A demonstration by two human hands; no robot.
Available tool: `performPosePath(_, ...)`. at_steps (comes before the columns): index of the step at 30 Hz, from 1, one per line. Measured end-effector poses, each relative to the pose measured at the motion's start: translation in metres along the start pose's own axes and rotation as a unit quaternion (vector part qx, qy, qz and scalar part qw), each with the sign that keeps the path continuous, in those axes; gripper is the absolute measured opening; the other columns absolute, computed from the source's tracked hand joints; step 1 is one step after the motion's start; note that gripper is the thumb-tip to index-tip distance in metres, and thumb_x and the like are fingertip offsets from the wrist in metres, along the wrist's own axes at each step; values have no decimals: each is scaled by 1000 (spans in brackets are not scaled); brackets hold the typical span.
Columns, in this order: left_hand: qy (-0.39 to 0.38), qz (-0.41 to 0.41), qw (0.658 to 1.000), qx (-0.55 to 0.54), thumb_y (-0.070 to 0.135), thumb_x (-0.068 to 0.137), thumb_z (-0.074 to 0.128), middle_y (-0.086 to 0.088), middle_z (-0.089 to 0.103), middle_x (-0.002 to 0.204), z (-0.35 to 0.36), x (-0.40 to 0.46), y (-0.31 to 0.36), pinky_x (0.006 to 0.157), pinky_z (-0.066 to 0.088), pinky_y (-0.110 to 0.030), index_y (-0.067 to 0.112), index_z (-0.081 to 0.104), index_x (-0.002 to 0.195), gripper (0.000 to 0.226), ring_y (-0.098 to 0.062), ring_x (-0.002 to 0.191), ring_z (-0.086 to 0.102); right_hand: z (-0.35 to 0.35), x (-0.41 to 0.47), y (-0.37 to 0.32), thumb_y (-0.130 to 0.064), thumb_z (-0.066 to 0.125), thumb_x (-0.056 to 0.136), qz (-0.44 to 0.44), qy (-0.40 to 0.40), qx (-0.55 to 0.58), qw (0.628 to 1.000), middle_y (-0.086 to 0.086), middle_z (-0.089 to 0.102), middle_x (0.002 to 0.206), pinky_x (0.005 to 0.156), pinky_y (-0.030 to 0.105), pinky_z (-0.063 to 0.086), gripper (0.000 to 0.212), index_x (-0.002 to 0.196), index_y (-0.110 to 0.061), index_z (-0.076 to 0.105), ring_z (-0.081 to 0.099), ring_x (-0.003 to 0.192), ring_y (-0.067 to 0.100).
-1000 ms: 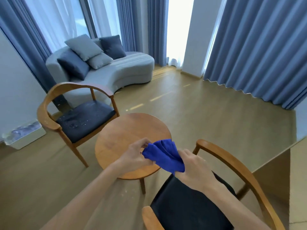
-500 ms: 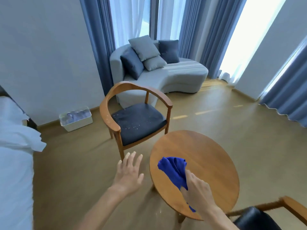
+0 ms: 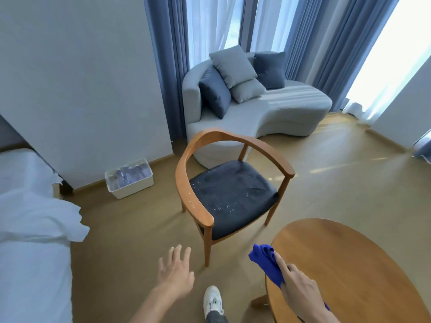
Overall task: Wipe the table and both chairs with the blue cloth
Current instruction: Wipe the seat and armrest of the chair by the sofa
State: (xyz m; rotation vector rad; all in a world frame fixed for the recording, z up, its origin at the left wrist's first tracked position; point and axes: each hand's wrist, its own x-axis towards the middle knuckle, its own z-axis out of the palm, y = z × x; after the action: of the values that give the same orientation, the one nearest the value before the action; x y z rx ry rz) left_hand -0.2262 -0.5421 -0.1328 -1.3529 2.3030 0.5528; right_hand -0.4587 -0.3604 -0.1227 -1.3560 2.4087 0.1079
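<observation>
Gripped in the right hand [image 3: 297, 284], the blue cloth [image 3: 265, 262] is bunched into a thick wad, fingers curled round it with the index finger laid along its top, which likely keeps a padded face ready for wiping. It hangs just past the near-left edge of the round wooden table [image 3: 349, 264], over the floor rather than on the wood. The left hand [image 3: 176, 275] holds nothing; its fingers are spread and straight, reaching forward toward the wooden armchair [image 3: 229, 192], probably for balance or to steady the frame. That chair stands just beyond the table, its dark seat dotted with pale specks, perhaps crumbs or droplets, though the view is too coarse to say which. This suggests the seat is not yet wiped and may be the next surface. The second chair is out of view. A white shoe [image 3: 212, 300] steps between the hands. Further off stand a grey sofa [image 3: 279, 113], a white bin [image 3: 130, 180] against the wall and a bed [image 3: 30, 229] at the left
</observation>
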Motion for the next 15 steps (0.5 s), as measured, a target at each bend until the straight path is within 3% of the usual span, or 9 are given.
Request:
performPosePath(9, 11, -10, 998, 68, 35, 99, 36, -5, 0, 161, -124, 183, -49, 119, 10, -47, 20, 6, 153, 63, -25, 148, -1, -19, 213, -59, -15, 39, 94, 46, -25, 62, 997, -3, 47, 113, 68, 28, 47, 73, 150, -32, -3, 51, 78, 17)
performPosePath(15, 4, 38, 990, 136, 35, 100, 34, -9, 0, 160, -196, 295, -48, 120, 9, -48, 18, 6, 153, 62, -27, 148, -2, -50, 304, -93, -17, 46, 94, 92, -34, 122, 988, -2, 50, 115, 69, 23, 49, 69, 150, -28, 7, 53, 79, 11)
